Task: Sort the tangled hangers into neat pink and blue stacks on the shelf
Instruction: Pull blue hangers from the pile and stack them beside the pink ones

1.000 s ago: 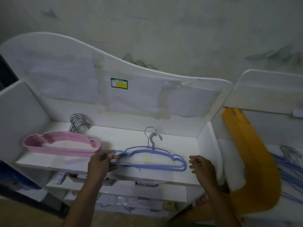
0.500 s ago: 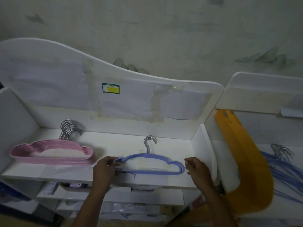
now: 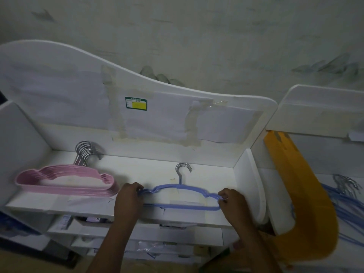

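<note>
A neat stack of pink hangers (image 3: 65, 181) lies on the left of the white shelf (image 3: 137, 170), its metal hooks bunched toward the back wall. To its right lie the blue hangers (image 3: 182, 207), stacked flat with hooks pointing back. My left hand (image 3: 128, 201) pinches their left end. My right hand (image 3: 233, 201) pinches their right end. A loose tangle of blue hangers (image 3: 343, 201) rests on the surface at the far right.
A white side panel (image 3: 248, 174) closes the shelf on the right. Beyond it a curved orange piece (image 3: 307, 203) leans beside another white unit. Lower shelves under my arms hold small packets and boxes. A green-yellow sticker (image 3: 136, 103) marks the back board.
The two blue hangers, offset a second ago, now lie aligned with hooks together. My right hand moved in from beside them and took hold of their right end.
</note>
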